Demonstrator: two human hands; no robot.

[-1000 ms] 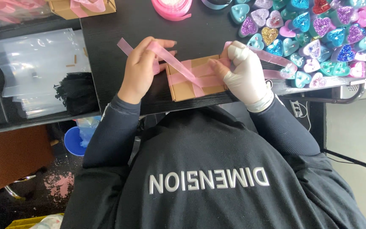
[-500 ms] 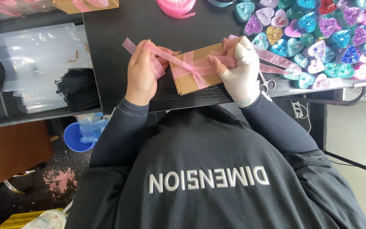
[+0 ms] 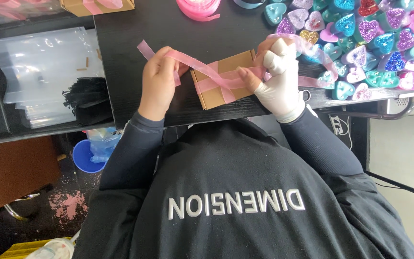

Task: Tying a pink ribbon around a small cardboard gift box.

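A small brown cardboard box [image 3: 215,97] lies on the black table [image 3: 135,72], wrapped by a translucent pink ribbon [image 3: 206,70] that crosses over its top. My bare left hand [image 3: 158,84] pinches one ribbon end to the left of the box, and the tail sticks out up and to the left. My right hand [image 3: 278,81], in a white glove, grips the other ribbon end at the box's right edge, with its thumb on the ribbon on the box. That end loops away to the right over the hearts.
Many glittery heart-shaped boxes [image 3: 360,43] cover the table's right part. A pink ribbon spool [image 3: 198,7] and another ribboned cardboard box [image 3: 96,5] sit at the far edge. Clear plastic bags [image 3: 44,62] and black pouches [image 3: 84,100] lie in a tray on the left. A blue bucket [image 3: 83,157] stands below.
Both hands stayed at the box while working the ribbon. The right hand shifted slightly up and closed on the ribbon at the box's right edge; the ribbon now runs tighter across the top.
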